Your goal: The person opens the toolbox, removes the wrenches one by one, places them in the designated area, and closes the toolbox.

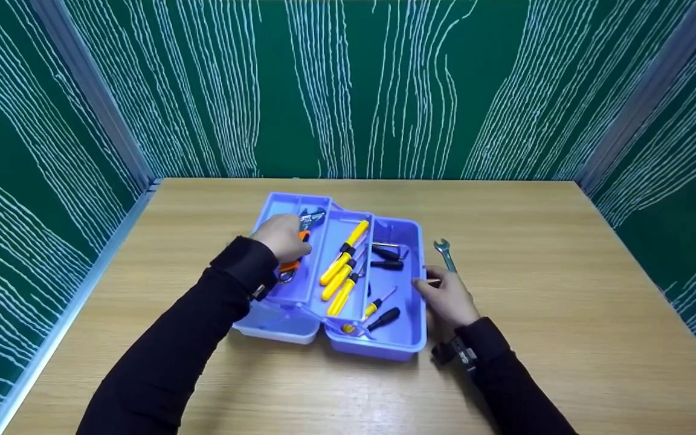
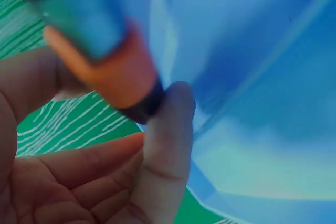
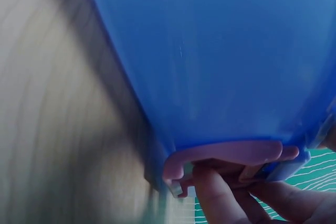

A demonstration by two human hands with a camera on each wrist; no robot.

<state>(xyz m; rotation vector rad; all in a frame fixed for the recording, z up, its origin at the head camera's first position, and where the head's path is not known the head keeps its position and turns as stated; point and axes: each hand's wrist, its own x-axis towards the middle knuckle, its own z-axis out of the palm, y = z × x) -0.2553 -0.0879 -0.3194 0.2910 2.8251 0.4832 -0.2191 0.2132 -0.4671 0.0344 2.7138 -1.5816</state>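
An open purple toolbox (image 1: pixel 411 302) stands on the table with its trays spread out. Over its left tray (image 1: pixel 272 208) my left hand (image 1: pixel 284 238) pinches an adjustable wrench (image 1: pixel 312 220), whose handle is orange and black. Close up in the left wrist view, thumb and fingers grip that handle (image 2: pixel 128 77); the wrench's far end is blurred. My right hand (image 1: pixel 447 296) holds the box's right side, fingers curled at the lilac latch (image 3: pixel 231 153) in the right wrist view. Just beyond this hand lies an open-ended wrench (image 1: pixel 444 251) on the table, partly hidden by it.
Several yellow-handled screwdrivers (image 1: pixel 339 281) lie in the middle tray. The deep right compartment holds black-handled tools (image 1: pixel 387 264), another black handle (image 1: pixel 384 318) and a small yellow screwdriver (image 1: pixel 373 308). Green panels (image 1: pixel 366 90) with white lines enclose the wooden table (image 1: pixel 541 260).
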